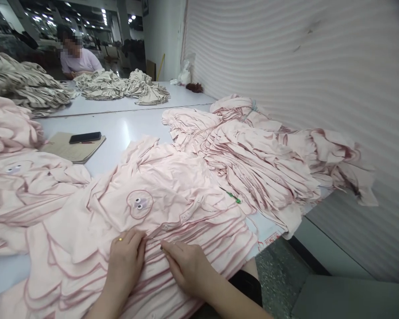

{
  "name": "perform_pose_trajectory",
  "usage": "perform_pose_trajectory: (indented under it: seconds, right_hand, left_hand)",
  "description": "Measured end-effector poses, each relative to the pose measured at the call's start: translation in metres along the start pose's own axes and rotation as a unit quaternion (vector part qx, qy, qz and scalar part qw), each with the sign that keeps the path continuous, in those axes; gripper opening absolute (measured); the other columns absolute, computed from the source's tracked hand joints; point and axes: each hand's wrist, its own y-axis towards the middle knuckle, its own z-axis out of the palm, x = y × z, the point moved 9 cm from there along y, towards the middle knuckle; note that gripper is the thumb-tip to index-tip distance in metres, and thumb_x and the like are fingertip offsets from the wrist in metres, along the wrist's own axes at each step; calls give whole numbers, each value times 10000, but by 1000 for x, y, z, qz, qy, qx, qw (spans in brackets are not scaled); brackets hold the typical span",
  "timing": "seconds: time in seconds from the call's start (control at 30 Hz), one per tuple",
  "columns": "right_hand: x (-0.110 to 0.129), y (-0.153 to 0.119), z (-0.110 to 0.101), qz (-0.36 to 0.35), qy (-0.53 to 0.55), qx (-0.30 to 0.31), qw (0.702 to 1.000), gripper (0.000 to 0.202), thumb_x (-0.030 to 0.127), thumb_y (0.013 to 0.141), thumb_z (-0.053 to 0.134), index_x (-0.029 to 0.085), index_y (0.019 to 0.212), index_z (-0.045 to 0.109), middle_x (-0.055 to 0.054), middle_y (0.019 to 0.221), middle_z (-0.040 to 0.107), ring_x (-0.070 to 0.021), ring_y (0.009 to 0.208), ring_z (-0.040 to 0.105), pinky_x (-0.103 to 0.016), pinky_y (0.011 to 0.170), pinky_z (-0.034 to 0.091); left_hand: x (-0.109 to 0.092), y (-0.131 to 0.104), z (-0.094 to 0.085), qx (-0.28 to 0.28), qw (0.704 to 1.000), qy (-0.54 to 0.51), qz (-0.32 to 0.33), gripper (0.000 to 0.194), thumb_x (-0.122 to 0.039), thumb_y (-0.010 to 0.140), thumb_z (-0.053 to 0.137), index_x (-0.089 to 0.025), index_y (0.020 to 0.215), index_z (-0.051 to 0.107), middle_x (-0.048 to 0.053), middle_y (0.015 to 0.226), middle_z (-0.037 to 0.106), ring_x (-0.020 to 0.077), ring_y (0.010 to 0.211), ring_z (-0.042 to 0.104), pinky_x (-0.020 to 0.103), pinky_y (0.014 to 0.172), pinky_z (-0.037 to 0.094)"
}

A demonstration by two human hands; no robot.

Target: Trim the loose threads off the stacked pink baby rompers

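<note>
A stack of pale pink garments (173, 173) with darker pink edging lies fanned out in front of me. The top one carries a round patch (139, 204) with two cartoon eyes, and buttons run along its edge. My left hand (128, 252), wearing a ring, has its fingers closed on that buttoned edge below the patch. Just to the right, my right hand (186, 263) is closed in a pinch near the same edge. A tiny dark spot shows at its fingertips, too small to name. Green-handled thread snips (232, 195) rest on the garments farther right.
More pink garments (252, 150) are heaped along the wall (286, 66), and others (29, 190) at left. A phone (85, 138) lies on a notebook (71, 148). Grey-green cloth piles (103, 85) cover the far table, where a person (81, 62) works. The table's right edge drops to the floor.
</note>
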Motion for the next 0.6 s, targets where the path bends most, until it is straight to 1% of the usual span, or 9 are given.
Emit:
perform_pose_trajectory:
  seconds: [0.07,0.13,0.2,0.27,0.33,0.43,0.5,0.6]
  right_hand:
    - [5,5,7,-1,-13,0,1000,368,183,923,452,188,1283,528,-48,887,678,-189,770,652,-264,644,462]
    - [12,12,20,1,-61,3,998,445,183,882,496,160,1326,507,-64,876,672,-208,724,646,-285,606,457]
    - [17,19,33,10,-129,6,992,523,175,829,537,105,1346,498,-98,869,668,-232,677,635,-310,562,446]
    - [23,23,40,18,-176,8,984,546,161,791,560,57,1325,515,-122,852,661,-244,653,625,-320,534,435]
    - [29,24,41,14,-184,9,983,543,156,776,563,40,1305,530,-123,836,655,-240,649,618,-318,520,427]
    - [37,22,38,-7,-170,6,985,551,163,777,555,46,1314,521,-109,826,648,-224,644,603,-310,513,418]
    - [40,20,35,-14,-178,-10,984,565,164,767,560,40,1316,516,-109,816,643,-222,637,592,-311,513,413]
    - [41,19,36,-9,-206,-38,978,579,161,752,568,24,1312,514,-120,806,637,-229,617,583,-321,505,404]
  left_hand:
    - [3,1,-3,-17,998,-48,21,190,-255,933,459,-224,913,646,15,837,706,163,778,638,299,717,446]
    - [4,3,-2,-26,997,-64,38,212,-259,946,440,-224,926,648,10,819,713,151,752,646,282,701,458]
    - [4,4,-2,-42,997,-44,51,216,-240,950,429,-215,944,643,15,822,713,157,740,642,283,695,457]
    - [3,2,-3,-65,996,-8,60,202,-216,945,436,-202,976,635,23,834,712,166,738,635,290,693,449]
    - [3,1,-3,-82,995,16,55,197,-199,941,435,-190,996,624,31,841,710,171,732,630,293,687,443]
    - [5,-1,-2,-88,995,8,40,197,-211,947,424,-188,1000,612,32,825,703,168,719,629,289,671,444]
    - [5,-1,-2,-85,995,-4,47,196,-221,948,430,-192,1021,609,30,831,702,166,737,633,289,681,449]
    - [5,-2,-4,-87,995,-11,54,188,-213,943,455,-196,1054,605,38,890,715,167,805,649,296,737,458]
